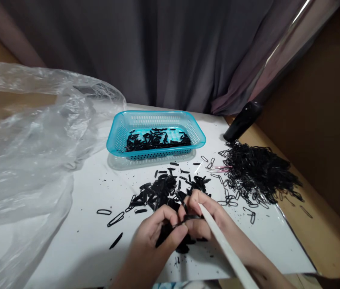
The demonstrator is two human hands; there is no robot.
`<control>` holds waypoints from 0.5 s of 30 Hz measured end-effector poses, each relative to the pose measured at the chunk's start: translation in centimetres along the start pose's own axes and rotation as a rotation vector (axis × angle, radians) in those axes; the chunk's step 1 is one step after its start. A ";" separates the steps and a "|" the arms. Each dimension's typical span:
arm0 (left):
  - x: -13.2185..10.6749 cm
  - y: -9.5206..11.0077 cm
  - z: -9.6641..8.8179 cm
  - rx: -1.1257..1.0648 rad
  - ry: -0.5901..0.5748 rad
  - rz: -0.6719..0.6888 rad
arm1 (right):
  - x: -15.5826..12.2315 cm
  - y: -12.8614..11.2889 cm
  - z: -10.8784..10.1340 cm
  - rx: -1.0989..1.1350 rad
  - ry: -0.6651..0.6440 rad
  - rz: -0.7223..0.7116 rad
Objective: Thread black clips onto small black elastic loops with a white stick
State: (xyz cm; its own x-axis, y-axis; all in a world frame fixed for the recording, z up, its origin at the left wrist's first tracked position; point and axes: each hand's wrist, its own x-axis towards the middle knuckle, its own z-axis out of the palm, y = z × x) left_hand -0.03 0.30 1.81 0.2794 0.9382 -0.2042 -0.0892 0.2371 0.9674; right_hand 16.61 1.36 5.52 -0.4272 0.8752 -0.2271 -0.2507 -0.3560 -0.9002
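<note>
My left hand (154,235) and my right hand (206,218) meet low in the middle of a white sheet (82,241). Both pinch a small black elastic band (188,218) stretched between their fingertips. My right hand also holds a long white stick (227,251) that runs back toward me. Under and just beyond my fingers lies a pile of short black pieces (164,190). A heap of black loop bands (257,172) sits to the right. A turquoise plastic basket (118,132) with several black pieces in it stands farther back.
Crumpled clear plastic sheeting (22,160) covers the left side. A dark bottle-like object (242,120) lies at the back right on a wooden surface (323,237). Grey curtain (158,48) hangs behind. A few loose bands (112,218) lie on the sheet to the left.
</note>
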 end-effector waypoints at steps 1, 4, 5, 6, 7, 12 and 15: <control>-0.1 -0.1 0.1 -0.001 0.021 -0.008 | 0.0 -0.1 -0.1 -0.007 -0.004 0.010; -0.2 -0.4 0.0 0.024 0.043 -0.019 | 0.1 -0.3 -0.3 -0.035 -0.041 0.037; -0.2 -0.4 -0.1 0.039 0.038 -0.028 | 0.1 -0.3 -0.5 -0.049 -0.062 0.040; -0.2 -0.5 -0.2 0.052 0.027 -0.037 | 0.2 -0.4 -0.6 -0.062 -0.083 0.041; -0.2 -0.4 -0.3 0.062 0.008 -0.045 | 0.2 -0.5 -0.7 -0.079 -0.106 0.041; 0.3 0.0 -0.7 0.164 -0.104 -0.052 | 0.5 -0.9 -1.5 -0.206 -0.159 0.059; 0.6 0.7 -0.8 0.262 -0.141 -0.039 | 1.0 -1.1 -2.1 -0.257 -0.185 0.082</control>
State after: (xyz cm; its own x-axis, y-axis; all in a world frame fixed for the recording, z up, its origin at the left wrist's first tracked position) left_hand -0.69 1.23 2.24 0.4092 0.8812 -0.2366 0.1684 0.1819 0.9688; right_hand 18.27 3.30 5.54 -0.5937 0.7642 -0.2522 0.0082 -0.3076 -0.9515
